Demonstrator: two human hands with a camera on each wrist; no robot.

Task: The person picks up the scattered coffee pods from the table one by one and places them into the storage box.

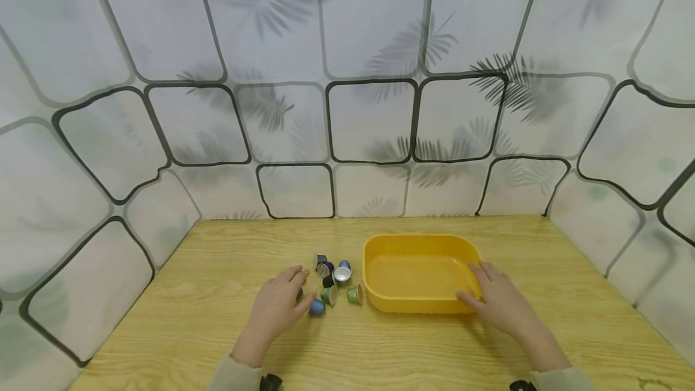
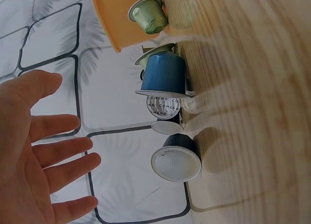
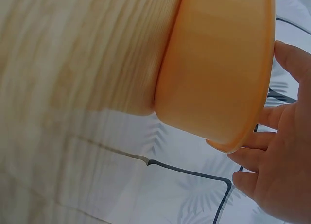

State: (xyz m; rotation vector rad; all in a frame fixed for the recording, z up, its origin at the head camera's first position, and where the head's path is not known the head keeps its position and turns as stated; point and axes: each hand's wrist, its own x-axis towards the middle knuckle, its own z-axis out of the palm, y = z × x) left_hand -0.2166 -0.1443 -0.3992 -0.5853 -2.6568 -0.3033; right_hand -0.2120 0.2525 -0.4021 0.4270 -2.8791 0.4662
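Observation:
Several coffee capsules lie in a loose cluster on the wooden table, left of a yellow plastic tray [image 1: 420, 305]. Among them are a blue capsule [image 1: 317, 307], two green ones, dark ones and a silver-lidded capsule [image 1: 342, 274]. My left hand [image 1: 278, 305] hovers at the cluster's left side with fingers spread and holds nothing; it hides part of a capsule. In the left wrist view, the blue capsule [image 2: 165, 73] stands apart from the fingers. My right hand [image 1: 502, 300] rests on the tray's right rim, fingers fairly straight and thumb near the front corner.
The light wooden table [image 1: 347, 355] reaches back to a white curtain [image 1: 288, 125] with dark outlined shapes and leaf prints. The same fabric borders the left and right sides.

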